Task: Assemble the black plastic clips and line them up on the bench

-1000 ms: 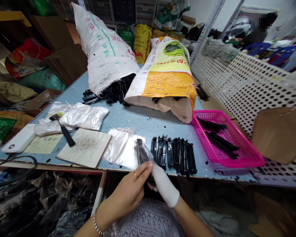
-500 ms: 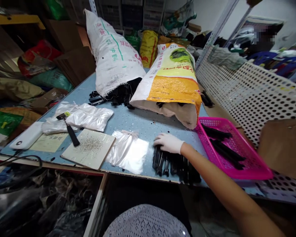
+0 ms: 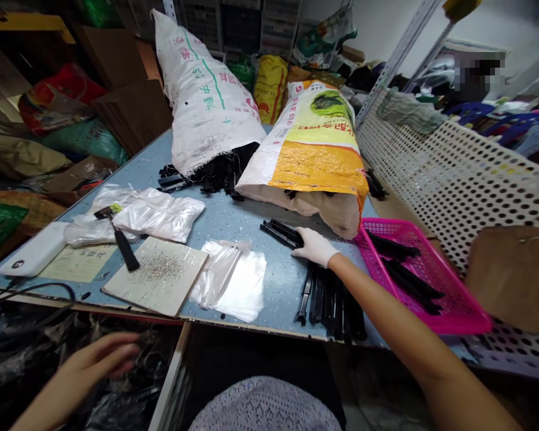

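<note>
My right hand [image 3: 315,246], in a white glove, is closed on a few long black plastic parts [image 3: 281,232] and holds them just above the blue table [image 3: 233,218], in front of the yellow sack [image 3: 317,140]. A row of the same black parts [image 3: 330,299] lies at the table's front edge under my forearm. Down at the lower left, my bare left hand [image 3: 99,360] reaches into the bin [image 3: 130,395] of dark plastic bags; its fingers look loosely curled and blurred.
A pink basket [image 3: 449,311] with black parts stands at the right. Clear plastic bags [image 3: 233,278], a board with small metal bits [image 3: 157,272], a small hammer [image 3: 119,236] and a white sack [image 3: 202,90] spilling black parts lie on the table. A perforated white panel [image 3: 467,173] fences the right side.
My right hand has lifted a few black parts from the row and moved them back towards the yellow sack. My left hand has come into view, down in the bin.
</note>
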`<move>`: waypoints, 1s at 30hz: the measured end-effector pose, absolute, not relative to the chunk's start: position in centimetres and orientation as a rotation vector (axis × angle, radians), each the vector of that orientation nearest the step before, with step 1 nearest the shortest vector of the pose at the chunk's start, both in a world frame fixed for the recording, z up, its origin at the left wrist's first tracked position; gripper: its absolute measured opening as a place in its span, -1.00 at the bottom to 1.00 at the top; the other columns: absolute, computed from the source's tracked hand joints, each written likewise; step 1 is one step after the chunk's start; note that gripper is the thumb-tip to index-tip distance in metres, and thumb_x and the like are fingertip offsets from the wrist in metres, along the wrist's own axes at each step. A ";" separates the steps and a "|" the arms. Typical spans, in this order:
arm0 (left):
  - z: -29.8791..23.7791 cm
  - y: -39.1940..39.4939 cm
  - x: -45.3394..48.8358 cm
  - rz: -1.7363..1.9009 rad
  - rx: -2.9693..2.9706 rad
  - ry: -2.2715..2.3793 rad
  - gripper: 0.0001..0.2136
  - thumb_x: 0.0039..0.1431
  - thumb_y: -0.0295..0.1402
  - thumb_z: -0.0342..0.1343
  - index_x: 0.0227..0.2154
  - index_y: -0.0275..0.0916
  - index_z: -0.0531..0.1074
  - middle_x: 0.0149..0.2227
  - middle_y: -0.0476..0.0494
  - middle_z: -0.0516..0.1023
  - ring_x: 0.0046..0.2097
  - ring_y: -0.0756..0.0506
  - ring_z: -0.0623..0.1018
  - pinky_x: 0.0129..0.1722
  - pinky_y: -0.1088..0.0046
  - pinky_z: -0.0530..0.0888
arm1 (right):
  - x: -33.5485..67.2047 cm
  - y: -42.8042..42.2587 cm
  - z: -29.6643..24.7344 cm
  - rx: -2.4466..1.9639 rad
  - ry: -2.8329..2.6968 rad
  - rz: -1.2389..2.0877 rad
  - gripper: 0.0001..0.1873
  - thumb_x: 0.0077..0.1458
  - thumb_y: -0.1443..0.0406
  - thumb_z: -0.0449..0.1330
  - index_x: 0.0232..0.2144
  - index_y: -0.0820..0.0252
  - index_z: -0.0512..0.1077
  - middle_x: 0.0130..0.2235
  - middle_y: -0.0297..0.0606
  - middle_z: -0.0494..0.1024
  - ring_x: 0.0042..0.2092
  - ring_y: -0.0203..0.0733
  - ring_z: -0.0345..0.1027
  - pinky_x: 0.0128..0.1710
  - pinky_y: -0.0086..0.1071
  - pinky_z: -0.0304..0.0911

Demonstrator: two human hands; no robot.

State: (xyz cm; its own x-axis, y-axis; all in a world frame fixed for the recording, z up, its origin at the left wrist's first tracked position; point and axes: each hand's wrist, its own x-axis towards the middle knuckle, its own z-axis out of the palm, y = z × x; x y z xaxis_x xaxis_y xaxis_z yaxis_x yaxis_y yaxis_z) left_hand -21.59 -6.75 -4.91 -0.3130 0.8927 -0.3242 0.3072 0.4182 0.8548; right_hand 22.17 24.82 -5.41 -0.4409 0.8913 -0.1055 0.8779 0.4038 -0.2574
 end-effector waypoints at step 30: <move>-8.4 6.5 -7.0 1.030 1.806 1.578 -0.67 0.25 -0.46 -0.08 0.00 -0.17 0.45 0.11 -0.20 0.48 0.17 -0.17 0.44 0.21 0.16 0.35 | 17.4 1.8 -6.2 -1.254 -0.561 2.239 -0.60 0.06 0.07 0.31 -0.32 0.37 0.48 -0.47 -0.20 0.50 -0.53 -0.37 0.36 -0.58 -0.58 0.27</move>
State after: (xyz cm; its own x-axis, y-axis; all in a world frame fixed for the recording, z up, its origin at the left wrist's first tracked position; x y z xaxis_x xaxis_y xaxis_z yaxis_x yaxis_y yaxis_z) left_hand -7.02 6.52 -8.40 0.0292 0.9790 0.2019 0.5787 -0.1813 0.7952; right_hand 17.38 1.84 -6.22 -0.4438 0.6104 -0.6561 -0.2290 -0.7851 -0.5755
